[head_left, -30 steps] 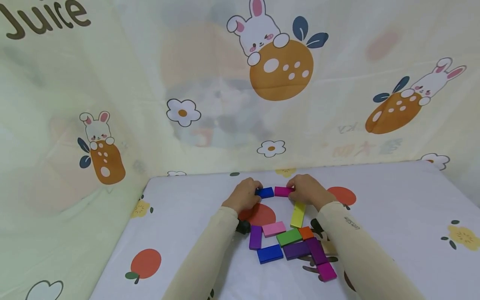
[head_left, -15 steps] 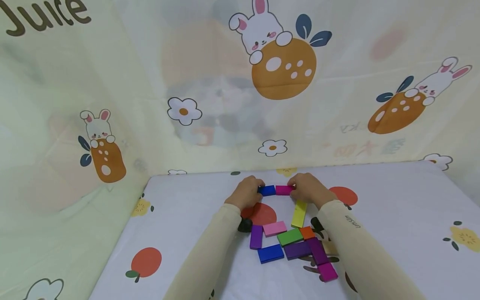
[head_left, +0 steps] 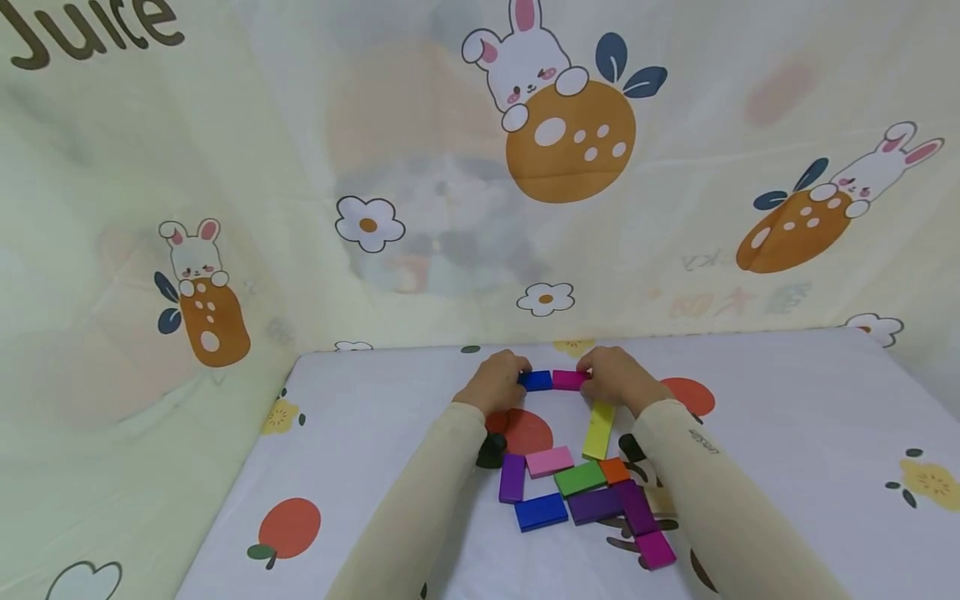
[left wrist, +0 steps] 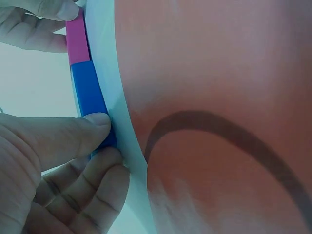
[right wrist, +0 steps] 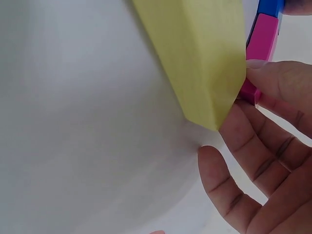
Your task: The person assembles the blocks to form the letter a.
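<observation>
Near the back of the table, my left hand (head_left: 492,383) pinches the outer end of a blue block (head_left: 537,381) between thumb and fingers. My right hand (head_left: 618,380) holds the outer end of a magenta block (head_left: 567,380). The two blocks lie end to end in a row; the left wrist view shows the blue block (left wrist: 91,90) meeting the magenta one (left wrist: 78,41). A yellow block (head_left: 598,431) runs from below my right hand towards the front. In the right wrist view the yellow block (right wrist: 204,58) sits close beside my right fingertips (right wrist: 212,158).
In front lie pink (head_left: 549,461), green (head_left: 580,477), orange (head_left: 615,471), upright-set purple (head_left: 512,478), blue (head_left: 542,512) and several other flat blocks. A tan block (head_left: 660,501) is partly hidden by my right sleeve. A patterned curtain (head_left: 435,308) stands behind the table.
My left hand and the blue block have shifted slightly right, and the small gap to the magenta block has narrowed. My right hand stays nearly still; the head view moved a little.
</observation>
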Action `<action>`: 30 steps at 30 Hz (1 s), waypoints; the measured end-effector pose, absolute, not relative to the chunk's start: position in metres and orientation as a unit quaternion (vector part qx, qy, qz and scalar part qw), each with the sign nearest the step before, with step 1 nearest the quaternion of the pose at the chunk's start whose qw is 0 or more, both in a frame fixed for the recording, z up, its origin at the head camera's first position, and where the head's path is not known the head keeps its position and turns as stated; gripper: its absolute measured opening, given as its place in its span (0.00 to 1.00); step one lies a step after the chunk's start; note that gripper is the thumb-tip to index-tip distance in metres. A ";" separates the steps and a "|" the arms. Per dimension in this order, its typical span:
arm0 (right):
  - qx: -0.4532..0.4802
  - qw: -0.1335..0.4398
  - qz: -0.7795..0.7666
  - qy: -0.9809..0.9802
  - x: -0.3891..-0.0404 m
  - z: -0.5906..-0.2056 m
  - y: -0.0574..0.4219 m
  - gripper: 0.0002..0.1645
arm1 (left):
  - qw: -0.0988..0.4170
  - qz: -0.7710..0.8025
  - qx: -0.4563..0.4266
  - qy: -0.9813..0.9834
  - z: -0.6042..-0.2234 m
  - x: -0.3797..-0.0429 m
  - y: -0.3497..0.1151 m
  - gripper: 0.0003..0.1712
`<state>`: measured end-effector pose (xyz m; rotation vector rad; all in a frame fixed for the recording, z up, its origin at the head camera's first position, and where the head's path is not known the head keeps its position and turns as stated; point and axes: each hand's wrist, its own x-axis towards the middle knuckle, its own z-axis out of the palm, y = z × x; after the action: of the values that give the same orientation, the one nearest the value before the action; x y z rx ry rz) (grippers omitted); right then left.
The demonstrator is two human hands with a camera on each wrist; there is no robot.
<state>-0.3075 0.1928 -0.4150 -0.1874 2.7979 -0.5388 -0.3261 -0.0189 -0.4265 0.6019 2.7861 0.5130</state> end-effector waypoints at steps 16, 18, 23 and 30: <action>-0.052 0.141 -0.187 0.971 -0.313 -0.417 0.195 0.25 | 0.122 0.174 0.199 0.957 -0.429 -0.331 -0.014 0.21; -0.050 0.139 -0.191 0.970 -0.313 -0.417 0.195 0.25 | 0.118 0.175 0.198 0.957 -0.430 -0.331 -0.014 0.21; -0.050 0.133 -0.199 0.970 -0.312 -0.419 0.196 0.24 | 0.104 0.177 0.199 0.958 -0.431 -0.331 -0.014 0.20; -0.051 0.123 -0.203 0.970 -0.312 -0.421 0.196 0.24 | 0.107 0.184 0.193 0.958 -0.431 -0.331 -0.014 0.20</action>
<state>-0.3123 0.1962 -0.4215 -0.1482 2.8294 -0.5910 -0.3311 -0.0143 -0.4311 0.5670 2.8209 0.5427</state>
